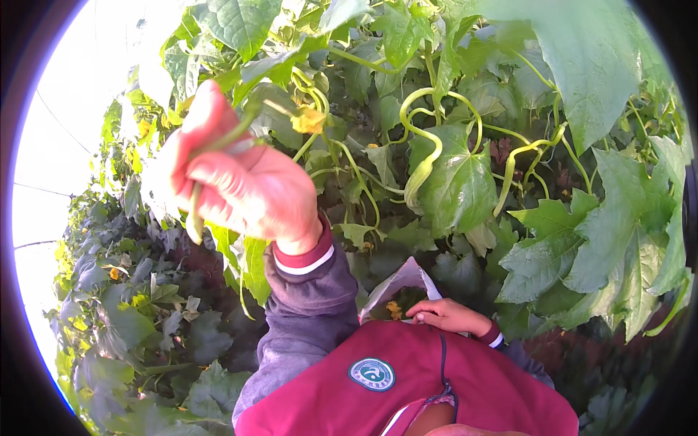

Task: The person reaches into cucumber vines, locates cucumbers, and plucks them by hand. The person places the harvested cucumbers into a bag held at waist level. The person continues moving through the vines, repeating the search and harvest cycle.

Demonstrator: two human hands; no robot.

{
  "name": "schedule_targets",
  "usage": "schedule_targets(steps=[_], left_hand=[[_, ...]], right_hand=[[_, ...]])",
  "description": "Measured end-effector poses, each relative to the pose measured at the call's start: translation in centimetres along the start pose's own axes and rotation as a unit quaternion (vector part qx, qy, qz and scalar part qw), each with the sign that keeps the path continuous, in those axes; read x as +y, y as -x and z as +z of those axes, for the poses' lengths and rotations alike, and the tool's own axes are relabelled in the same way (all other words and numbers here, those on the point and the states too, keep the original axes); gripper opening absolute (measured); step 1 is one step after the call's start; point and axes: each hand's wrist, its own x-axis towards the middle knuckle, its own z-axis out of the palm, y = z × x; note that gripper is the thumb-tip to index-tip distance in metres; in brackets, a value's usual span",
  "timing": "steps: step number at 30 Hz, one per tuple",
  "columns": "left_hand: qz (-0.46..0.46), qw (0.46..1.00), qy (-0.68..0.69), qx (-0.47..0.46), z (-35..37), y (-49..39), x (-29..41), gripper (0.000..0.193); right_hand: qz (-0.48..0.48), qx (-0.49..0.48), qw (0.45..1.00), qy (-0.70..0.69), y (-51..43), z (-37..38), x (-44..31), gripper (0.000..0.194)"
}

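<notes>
My left hand is raised at the left, its fingers closed around a slender green gourd or stem. One end hangs below my fingers and the other is blurred above them. A small greyish thing shows between the fingers; I cannot tell what it is. Beside the hand is a wilted yellow flower; whether it joins the held piece is unclear. My right hand lies low against my front, at the opening of a whitish bag. Its fingertips are by the opening, but their grip is unclear. Yellow petals show inside.
Curled, thin green gourds hang among the vines ahead, with another bent gourd to the right. Broad leaves crowd close at the upper right. Lower foliage spreads at the left, under bright light.
</notes>
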Motion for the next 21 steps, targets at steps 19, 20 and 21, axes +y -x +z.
schedule_targets(steps=[19,20,21], left_hand=[[-0.398,0.518,-0.038,-0.756,-13.5,23.9,13.0,0.022],[-0.366,0.49,-0.1,-0.785,-13.9,23.8,13.1,0.021],[-0.341,0.427,-0.161,-0.822,-14.2,23.6,13.2,0.021]], right_hand=[[0.117,0.177,0.874,-0.438,1.8,-3.2,6.4,0.083],[0.102,0.181,0.88,-0.427,1.5,-3.0,6.1,0.082],[0.121,0.182,0.89,-0.401,1.2,-2.8,5.7,0.081]])
